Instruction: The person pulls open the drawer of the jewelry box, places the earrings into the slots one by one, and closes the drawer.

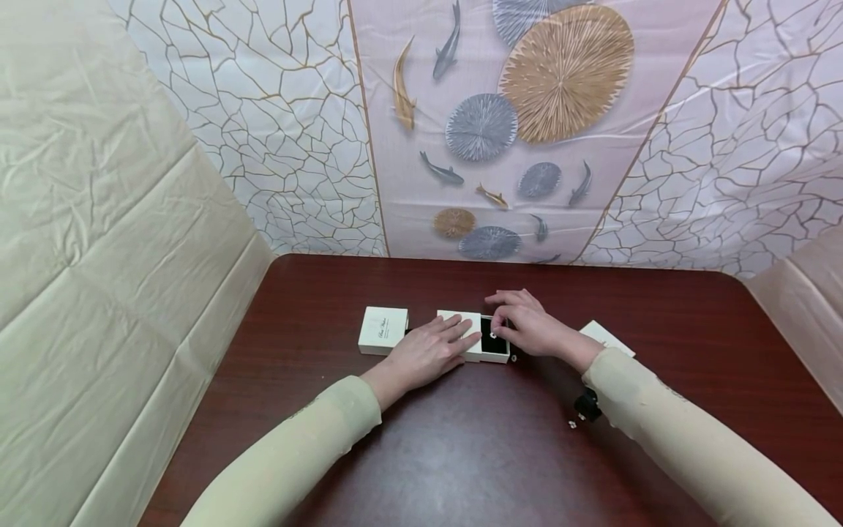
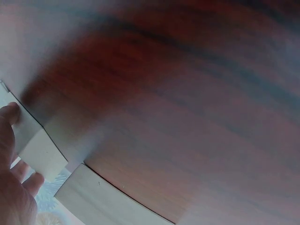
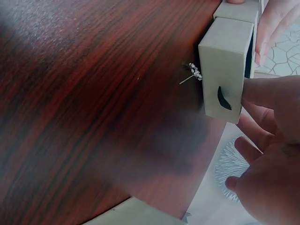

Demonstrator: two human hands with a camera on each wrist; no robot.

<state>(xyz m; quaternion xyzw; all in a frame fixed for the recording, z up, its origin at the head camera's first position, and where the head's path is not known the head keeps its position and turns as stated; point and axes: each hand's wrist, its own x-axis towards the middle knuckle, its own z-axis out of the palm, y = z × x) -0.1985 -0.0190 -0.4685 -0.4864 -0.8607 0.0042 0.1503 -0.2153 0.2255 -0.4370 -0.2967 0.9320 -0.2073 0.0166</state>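
On the dark red worktop (image 1: 428, 454), the left hand (image 1: 431, 353) holds the sleeve of a middle white box (image 1: 473, 356), its grip closed with fingers across the top and thumb at the near side. The box's drawer (image 1: 495, 359) is pulled out to the right, showing a black lining. The right hand (image 1: 530, 327) bends over it, thumb and fingertips at a small earring (image 1: 492, 334) on the lining; I cannot tell whether that grip is clamped on it, since the drawer wall hides the tips in the right wrist view.

A loose stud (image 3: 194, 71) lies on the worktop just beside the drawer's near side. A printed white box (image 1: 383, 331) stands to the left, apart. The right forearm partly covers a white piece (image 1: 606, 337) and a black item (image 1: 587, 404), with tiny shiny pieces (image 1: 572, 424) near the latter.
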